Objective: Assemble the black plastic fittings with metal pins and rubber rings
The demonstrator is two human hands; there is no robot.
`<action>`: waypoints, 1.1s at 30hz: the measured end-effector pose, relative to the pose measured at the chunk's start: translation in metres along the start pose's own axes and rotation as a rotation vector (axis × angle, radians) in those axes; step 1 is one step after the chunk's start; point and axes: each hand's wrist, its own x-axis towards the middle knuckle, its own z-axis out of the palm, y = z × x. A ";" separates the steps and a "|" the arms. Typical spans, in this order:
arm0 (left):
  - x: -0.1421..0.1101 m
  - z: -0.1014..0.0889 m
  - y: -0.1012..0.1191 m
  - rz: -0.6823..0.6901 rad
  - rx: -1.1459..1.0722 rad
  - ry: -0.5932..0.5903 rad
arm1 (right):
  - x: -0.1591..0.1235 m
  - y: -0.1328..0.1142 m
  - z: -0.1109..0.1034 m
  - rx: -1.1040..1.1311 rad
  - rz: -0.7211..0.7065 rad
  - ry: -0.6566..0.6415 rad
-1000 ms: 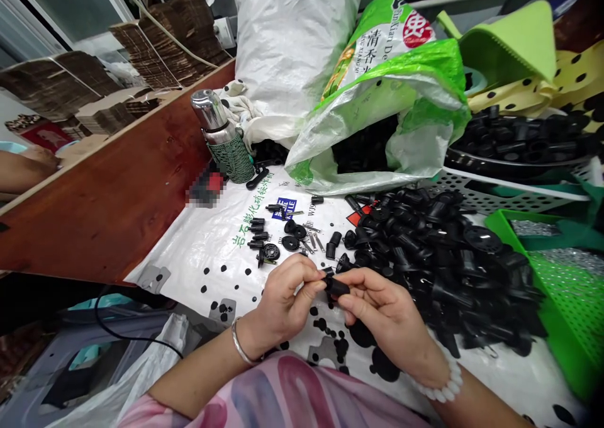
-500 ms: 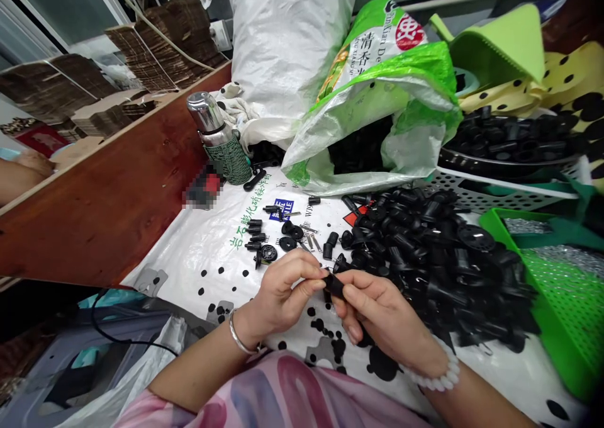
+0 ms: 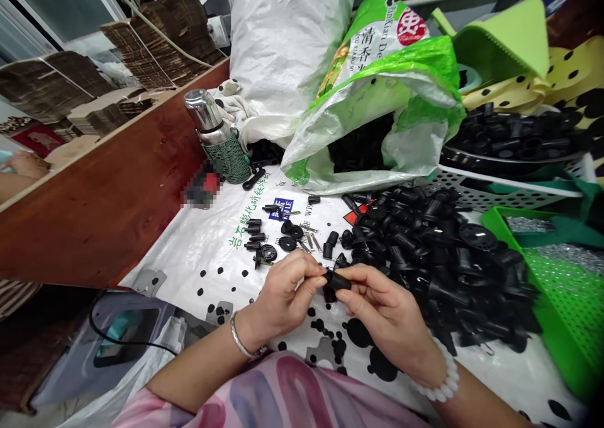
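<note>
Between my two hands is a small black plastic cylindrical part (image 3: 338, 281). My left hand (image 3: 290, 289) pinches its left end between thumb and fingertips. Thumb and fingers of my right hand (image 3: 384, 302) grip the other end. Just beyond my fingers lie small metal strips (image 3: 312, 242), a few black discs (image 3: 287, 243) and short black cylinders (image 3: 255, 231). A big heap of black plastic parts (image 3: 425, 252) spreads to the right of my right hand. The fine details of the held part are too small to make out.
A green-and-white sack (image 3: 368, 88) gapes open with black parts inside. A steel flask (image 3: 212, 132) stands by the wooden board (image 3: 117, 182). At right are a green perforated tray (image 3: 566, 302) and a pan of black parts (image 3: 514, 138). Another person's hand (image 3: 26, 163) shows at far left.
My right hand's fingers have shifted to the part's right end, and more of the part shows now. My left hand keeps its pinch almost in the same place.
</note>
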 end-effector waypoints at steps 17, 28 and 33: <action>-0.006 0.011 0.008 -0.380 -0.012 -0.122 | 0.000 0.004 0.002 -0.489 -0.564 0.110; -0.005 0.007 0.000 0.061 0.405 -0.083 | -0.001 0.002 0.003 -0.096 -0.009 -0.135; -0.003 0.001 -0.002 0.136 0.412 -0.152 | -0.003 0.004 0.004 0.114 0.231 -0.231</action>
